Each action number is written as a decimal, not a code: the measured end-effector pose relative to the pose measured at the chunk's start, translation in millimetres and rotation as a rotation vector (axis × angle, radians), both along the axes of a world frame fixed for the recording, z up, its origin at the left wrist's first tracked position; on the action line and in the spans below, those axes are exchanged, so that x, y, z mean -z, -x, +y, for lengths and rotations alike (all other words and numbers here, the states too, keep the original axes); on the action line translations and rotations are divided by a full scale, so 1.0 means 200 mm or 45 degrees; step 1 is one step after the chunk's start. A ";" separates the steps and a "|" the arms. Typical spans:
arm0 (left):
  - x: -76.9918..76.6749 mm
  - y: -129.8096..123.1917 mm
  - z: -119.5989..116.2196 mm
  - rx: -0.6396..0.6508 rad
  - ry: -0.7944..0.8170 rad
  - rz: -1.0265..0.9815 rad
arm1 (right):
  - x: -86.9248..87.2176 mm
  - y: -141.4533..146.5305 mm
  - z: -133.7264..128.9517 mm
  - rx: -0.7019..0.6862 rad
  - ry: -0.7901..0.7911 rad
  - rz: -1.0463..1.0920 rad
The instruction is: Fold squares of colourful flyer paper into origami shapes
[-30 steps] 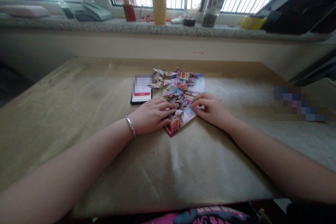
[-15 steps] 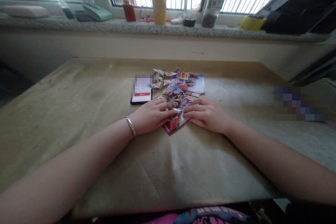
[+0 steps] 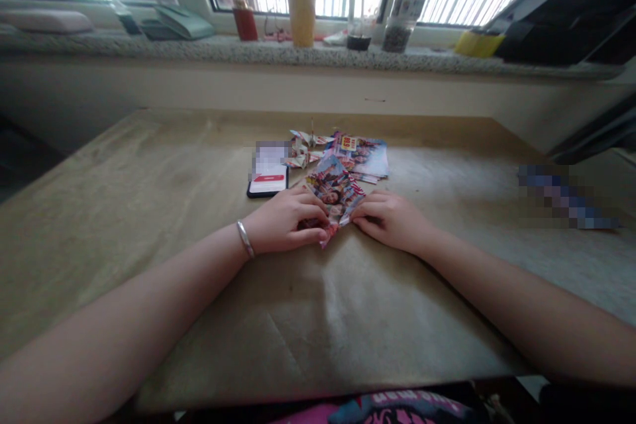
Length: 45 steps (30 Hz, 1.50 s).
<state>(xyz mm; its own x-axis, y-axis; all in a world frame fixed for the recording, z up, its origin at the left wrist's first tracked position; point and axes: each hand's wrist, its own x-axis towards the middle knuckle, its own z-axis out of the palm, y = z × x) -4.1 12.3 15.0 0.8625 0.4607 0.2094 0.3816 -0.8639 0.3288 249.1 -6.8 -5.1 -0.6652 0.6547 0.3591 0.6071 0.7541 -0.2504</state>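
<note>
A square sheet of colourful printed paper (image 3: 332, 187) lies in front of me, its near corner creased and lifted. My left hand (image 3: 297, 218) pinches the sheet's near-left edge between thumb and fingers. On the near-right edge, my right hand (image 3: 382, 213) is closed, with fingertips and thumb gripping the paper. Just behind the sheet lies a stack of printed papers (image 3: 370, 156) with a yellow price mark. Folded paper cranes (image 3: 304, 156) stand to the left of that stack. Beside them, a phone (image 3: 268, 172) lies face up near my left hand.
A tan cover spreads over the table (image 3: 199, 165). At the right lies a blurred bluish item (image 3: 566, 197). Beyond the table, the stone windowsill (image 3: 338, 59) carries a red bottle (image 3: 245, 21), a clear container (image 3: 401, 20) and a black bag (image 3: 561, 13).
The near part of the sheet was flat under my fingers; now its edges are bent up and pinched. Both hands have closed their grip. The phone, cranes and stack have stayed put.
</note>
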 end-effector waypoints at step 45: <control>0.05 -0.06 -0.02 -0.595 -0.301 0.128 | 0.03 0.00 0.02 0.032 -0.040 0.071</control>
